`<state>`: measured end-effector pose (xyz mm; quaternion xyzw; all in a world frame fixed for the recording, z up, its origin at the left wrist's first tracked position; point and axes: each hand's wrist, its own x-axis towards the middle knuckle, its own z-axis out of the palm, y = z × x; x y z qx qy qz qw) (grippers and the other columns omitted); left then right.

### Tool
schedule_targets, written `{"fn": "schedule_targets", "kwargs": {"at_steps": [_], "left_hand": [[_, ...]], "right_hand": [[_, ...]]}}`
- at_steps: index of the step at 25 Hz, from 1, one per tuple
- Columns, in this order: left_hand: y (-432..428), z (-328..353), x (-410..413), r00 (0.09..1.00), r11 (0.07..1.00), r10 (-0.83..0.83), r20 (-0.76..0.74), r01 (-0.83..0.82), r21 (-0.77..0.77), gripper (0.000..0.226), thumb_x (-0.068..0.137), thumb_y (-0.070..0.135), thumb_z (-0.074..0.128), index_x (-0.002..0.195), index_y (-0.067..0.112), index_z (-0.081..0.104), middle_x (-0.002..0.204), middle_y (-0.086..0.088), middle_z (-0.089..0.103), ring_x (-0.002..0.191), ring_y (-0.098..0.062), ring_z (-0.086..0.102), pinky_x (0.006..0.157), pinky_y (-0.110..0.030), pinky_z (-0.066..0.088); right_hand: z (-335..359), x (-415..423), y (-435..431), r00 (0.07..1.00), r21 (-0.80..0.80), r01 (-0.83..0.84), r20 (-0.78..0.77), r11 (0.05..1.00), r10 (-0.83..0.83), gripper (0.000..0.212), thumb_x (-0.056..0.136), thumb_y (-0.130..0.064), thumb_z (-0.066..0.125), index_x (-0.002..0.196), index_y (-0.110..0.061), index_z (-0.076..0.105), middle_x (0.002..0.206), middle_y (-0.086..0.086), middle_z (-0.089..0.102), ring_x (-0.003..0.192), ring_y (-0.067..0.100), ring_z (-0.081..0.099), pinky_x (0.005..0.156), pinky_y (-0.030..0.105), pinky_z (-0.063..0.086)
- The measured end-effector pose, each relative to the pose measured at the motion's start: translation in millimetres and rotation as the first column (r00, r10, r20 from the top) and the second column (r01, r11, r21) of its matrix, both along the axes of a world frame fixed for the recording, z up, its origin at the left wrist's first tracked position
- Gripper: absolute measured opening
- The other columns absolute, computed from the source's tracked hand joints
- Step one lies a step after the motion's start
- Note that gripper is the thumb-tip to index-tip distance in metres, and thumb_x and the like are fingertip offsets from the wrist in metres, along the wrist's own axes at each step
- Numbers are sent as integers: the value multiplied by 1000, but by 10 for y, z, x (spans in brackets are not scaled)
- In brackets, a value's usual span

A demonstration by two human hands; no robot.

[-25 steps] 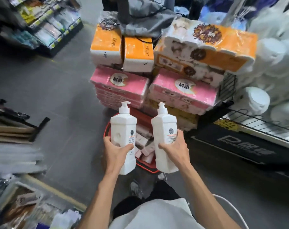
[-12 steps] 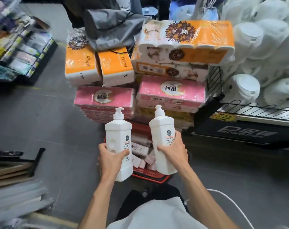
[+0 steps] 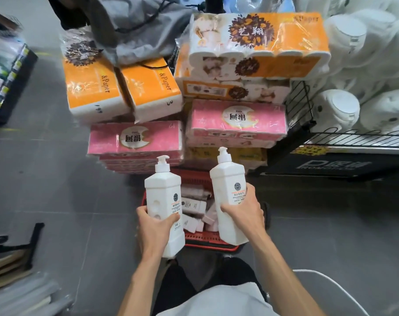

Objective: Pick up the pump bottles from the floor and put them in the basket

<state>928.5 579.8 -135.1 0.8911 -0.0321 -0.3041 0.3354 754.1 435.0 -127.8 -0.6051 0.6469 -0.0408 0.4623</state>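
I hold two white pump bottles upright above a red basket (image 3: 207, 238) that stands on the grey floor. My left hand (image 3: 154, 226) grips the lower body of the left pump bottle (image 3: 163, 201). My right hand (image 3: 243, 209) grips the middle of the right pump bottle (image 3: 228, 190), which is a little higher. Both bottles hang over the basket's near half and hide part of it. Inside the basket lie several small pale pink and white boxes (image 3: 194, 205).
Stacked packs of tissue and toilet paper, orange (image 3: 258, 46) and pink (image 3: 134, 137), rise just behind the basket. A black wire rack (image 3: 308, 124) with white rolls stands at the right. Shelves with goods line the left edge. A white cable (image 3: 326, 281) curves at lower right.
The view has tilted down and moved closer to the stack and basket. Both hands keep their grip on the bottles, which now hang slightly lower over the basket.
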Motion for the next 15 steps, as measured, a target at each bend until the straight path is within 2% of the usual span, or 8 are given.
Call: {"fn": "schedule_targets", "kwargs": {"at_steps": [3, 8, 15], "left_hand": [[119, -119, 329, 994, 993, -111, -4, 111, 35, 67, 62, 34, 90, 107, 26, 41, 99, 5, 64, 88, -26, 62, 85, -45, 49], [142, -445, 701, 975, 974, -220, -14, 221, 58, 66, 66, 31, 89, 109, 25, 41, 102, 5, 63, 88, -21, 58, 82, -42, 48], [-171, -1358, 930, 947, 939, -313, -76, 321, 123, 68, 63, 37, 88, 109, 28, 38, 106, 6, 62, 92, -25, 58, 88, -45, 49]], "right_hand": [[-104, 187, 275, 991, 15, 134, -12, 991, -134, 71, 61, -37, 77, 116, -45, 32, 99, -14, 60, 89, 11, 60, 79, 42, 53], [-447, 459, 562, 955, 78, 296, -16, 952, -296, 71, 66, -29, 79, 121, -40, 37, 98, -16, 62, 89, 9, 60, 81, 40, 52], [-1378, 878, 449, 946, 158, 323, -33, 933, -322, 68, 62, -34, 78, 117, -40, 39, 98, -14, 65, 90, 12, 63, 82, 41, 53]]}}
